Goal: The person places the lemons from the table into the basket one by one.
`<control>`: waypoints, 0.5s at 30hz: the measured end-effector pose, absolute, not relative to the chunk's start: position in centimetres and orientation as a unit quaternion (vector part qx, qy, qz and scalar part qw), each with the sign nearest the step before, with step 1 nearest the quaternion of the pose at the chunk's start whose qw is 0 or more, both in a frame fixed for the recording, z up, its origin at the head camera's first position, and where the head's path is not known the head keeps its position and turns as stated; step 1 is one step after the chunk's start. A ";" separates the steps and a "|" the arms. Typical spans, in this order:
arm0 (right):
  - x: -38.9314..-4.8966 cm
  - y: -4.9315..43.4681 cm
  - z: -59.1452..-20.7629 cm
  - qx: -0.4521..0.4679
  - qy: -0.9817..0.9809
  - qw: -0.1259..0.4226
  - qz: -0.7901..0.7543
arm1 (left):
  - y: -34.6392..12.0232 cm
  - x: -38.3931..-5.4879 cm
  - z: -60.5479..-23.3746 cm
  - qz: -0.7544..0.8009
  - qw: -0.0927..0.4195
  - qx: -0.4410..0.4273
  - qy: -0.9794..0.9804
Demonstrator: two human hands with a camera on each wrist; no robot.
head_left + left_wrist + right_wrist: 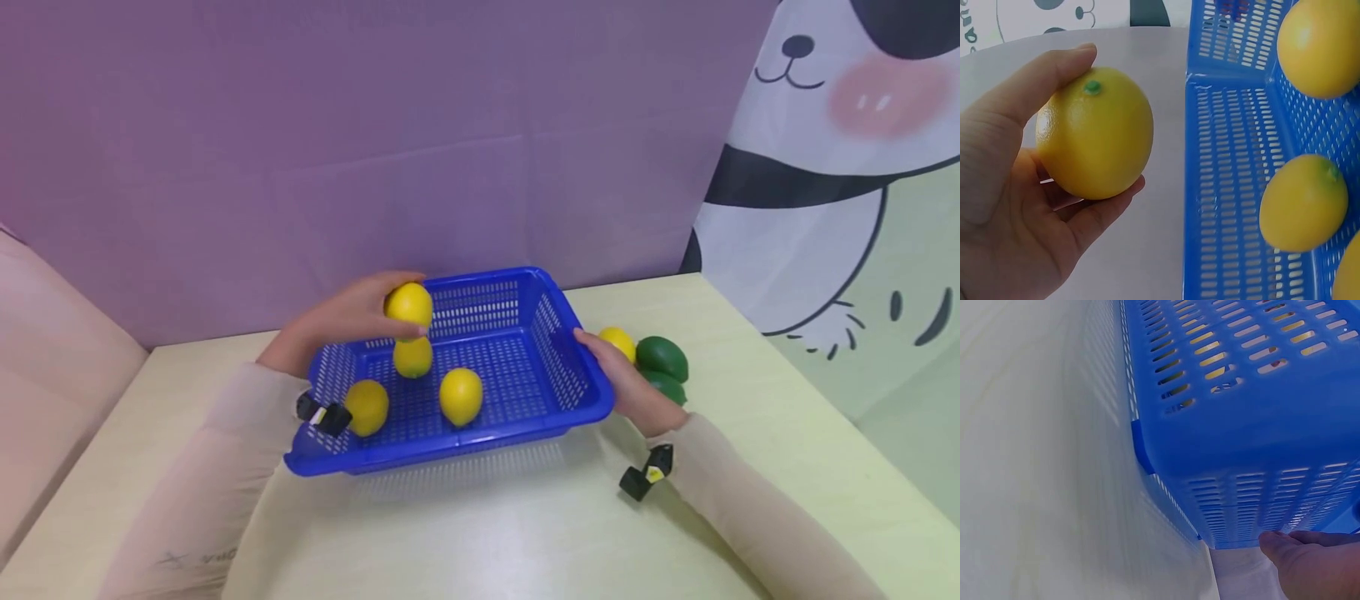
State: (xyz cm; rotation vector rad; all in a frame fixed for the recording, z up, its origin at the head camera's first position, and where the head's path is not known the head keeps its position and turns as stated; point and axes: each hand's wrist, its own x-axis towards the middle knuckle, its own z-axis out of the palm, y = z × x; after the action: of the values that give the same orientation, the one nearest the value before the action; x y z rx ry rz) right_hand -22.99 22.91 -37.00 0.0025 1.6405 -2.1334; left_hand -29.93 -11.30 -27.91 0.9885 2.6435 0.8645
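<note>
My left hand (363,312) grips a yellow lemon (1097,134) with a green stem tip, thumb over it and fingers beneath. In the head view this lemon is at the back left of a blue plastic basket (480,442); the left wrist view shows it beside the basket's wall. Inside the basket lie three more lemons: one at the left (367,408), one nearer the middle (461,397) and one (412,358) just below the held lemon. My right hand (618,372) holds the basket's right rim, its thumb on top. Part of its fingers is hidden behind the wall.
Right of the basket, on the pale wooden table (772,433), sit another lemon (618,342) and two dark green fruits (662,358), partly behind my right hand. A purple cloth wall (420,142) stands behind the table, and a panda-printed panel (802,242) at the right.
</note>
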 end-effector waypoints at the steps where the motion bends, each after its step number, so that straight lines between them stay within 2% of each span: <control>1: -23.0 22.9 -37.0 0.003 0.594 0.223 -0.773 | -11.0 -30.0 -28.0 0.292 0.096 0.332 0.892; 15: -23.1 22.8 -36.9 0.012 0.609 0.222 -0.762 | -8.6 -30.9 -29.0 0.302 0.127 0.305 0.894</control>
State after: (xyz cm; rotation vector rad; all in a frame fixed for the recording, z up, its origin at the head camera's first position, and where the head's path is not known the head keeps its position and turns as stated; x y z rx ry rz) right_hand -23.06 22.79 -36.85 0.0320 1.6815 -2.1050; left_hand -30.93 -8.62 -29.01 0.8878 2.6031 0.8799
